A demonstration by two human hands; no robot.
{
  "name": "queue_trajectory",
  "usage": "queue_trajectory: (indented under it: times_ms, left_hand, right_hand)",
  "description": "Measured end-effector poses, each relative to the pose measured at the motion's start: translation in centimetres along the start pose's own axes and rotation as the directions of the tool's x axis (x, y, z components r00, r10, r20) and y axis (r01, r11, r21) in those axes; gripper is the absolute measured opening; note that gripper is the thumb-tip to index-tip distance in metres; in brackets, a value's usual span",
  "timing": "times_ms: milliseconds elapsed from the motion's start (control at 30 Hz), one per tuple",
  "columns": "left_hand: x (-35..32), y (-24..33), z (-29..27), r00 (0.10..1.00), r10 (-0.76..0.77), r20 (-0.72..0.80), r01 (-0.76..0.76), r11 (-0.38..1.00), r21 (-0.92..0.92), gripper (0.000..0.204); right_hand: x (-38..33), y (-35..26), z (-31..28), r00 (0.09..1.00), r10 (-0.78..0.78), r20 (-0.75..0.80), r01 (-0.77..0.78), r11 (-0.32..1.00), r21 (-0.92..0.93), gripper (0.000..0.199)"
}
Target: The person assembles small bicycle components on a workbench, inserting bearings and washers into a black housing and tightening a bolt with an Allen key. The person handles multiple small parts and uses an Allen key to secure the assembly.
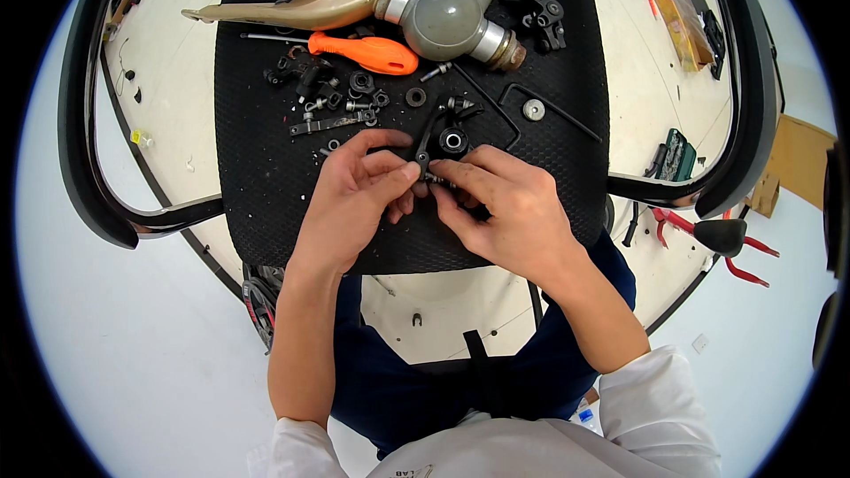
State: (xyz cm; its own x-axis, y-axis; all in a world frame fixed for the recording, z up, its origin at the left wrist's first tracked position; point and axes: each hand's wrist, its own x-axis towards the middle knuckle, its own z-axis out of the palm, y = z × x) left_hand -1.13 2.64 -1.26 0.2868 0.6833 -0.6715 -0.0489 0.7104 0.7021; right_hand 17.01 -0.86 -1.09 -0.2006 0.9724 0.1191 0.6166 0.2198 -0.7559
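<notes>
The person wears a white top with its sleeves pushed up above the elbows, leaving both forearms bare. The left hand (354,190) and right hand (509,204) carry no gloves, rings or watch. Dark navy trousers cover the legs, and a black strap with a small buckle hangs down in front of the waist.

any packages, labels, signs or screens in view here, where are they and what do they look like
Clear plastic bag: upper right on the white floor, crinkled, with tan and dark contents.
Green case: right of the black seat, small, rectangular, dark green, lying open.
No signs or screens in view.
</notes>
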Motion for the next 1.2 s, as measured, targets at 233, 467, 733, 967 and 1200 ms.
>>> queue_trajectory:
  times_ms: [233,467,733,967,1200]
  left_hand:
    - [-0.1,-0.5,0.4,0.997,0.068,0.029,-0.069,0.997,0.036,0.025]
    - [0.0,-0.7,-0.1,0.994,0.081,0.071,-0.082,0.996,0.019,0.024]
    - [-0.3,-0.3,0.4,0.994,0.071,0.077,-0.071,0.997,-0.006,0.023]
    - [0.1,-0.8,-0.1,0.983,0.022,0.182,-0.029,0.999,0.031,0.016]
    - [0.0,-0.2,-0.3,0.994,0.056,0.094,-0.065,0.993,0.096,0.019]
  right_hand:
    - [0.0,0.2,-0.2,0.997,0.066,0.034,-0.069,0.993,0.095,0.022]
    - [0.6,0.0,-0.8,0.98,0.155,0.125,-0.179,0.961,0.212,0.019]
    - [0.9,0.3,-0.6,0.982,0.154,0.107,-0.177,0.952,0.251,0.018]
    - [0.8,0.2,-0.4,0.983,0.144,0.116,-0.161,0.975,0.154,0.027]
    - [0.9,0.2,-1.0,0.952,0.247,0.181,-0.3,0.869,0.394,0.026]
